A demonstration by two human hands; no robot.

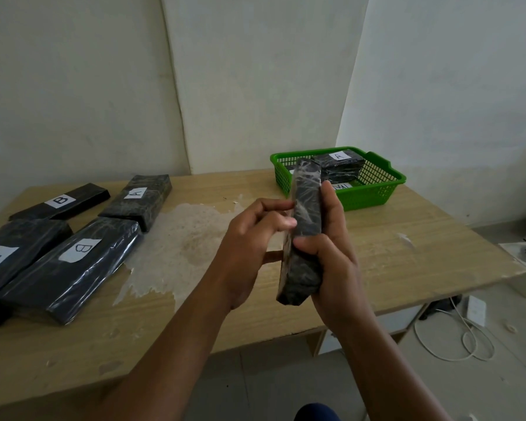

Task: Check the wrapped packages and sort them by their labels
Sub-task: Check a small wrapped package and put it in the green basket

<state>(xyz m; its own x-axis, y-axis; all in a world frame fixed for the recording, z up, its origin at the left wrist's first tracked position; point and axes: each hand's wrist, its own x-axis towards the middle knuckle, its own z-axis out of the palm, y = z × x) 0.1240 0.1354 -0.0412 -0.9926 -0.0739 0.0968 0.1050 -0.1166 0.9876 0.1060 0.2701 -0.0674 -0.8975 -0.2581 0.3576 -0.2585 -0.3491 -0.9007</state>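
Note:
I hold a dark wrapped package on edge above the table, its label hidden from view. My right hand grips it from the right, thumb across the near edge. My left hand touches its left face with curled fingers. On the left of the table lie several black packages: one labelled B at the back, one labelled A, a large one labelled B, and one labelled C at the far left.
A green plastic basket at the back right of the wooden table holds a package labelled A on top of others. The tabletop's veneer is worn in the middle. White cables lie on the floor at the right.

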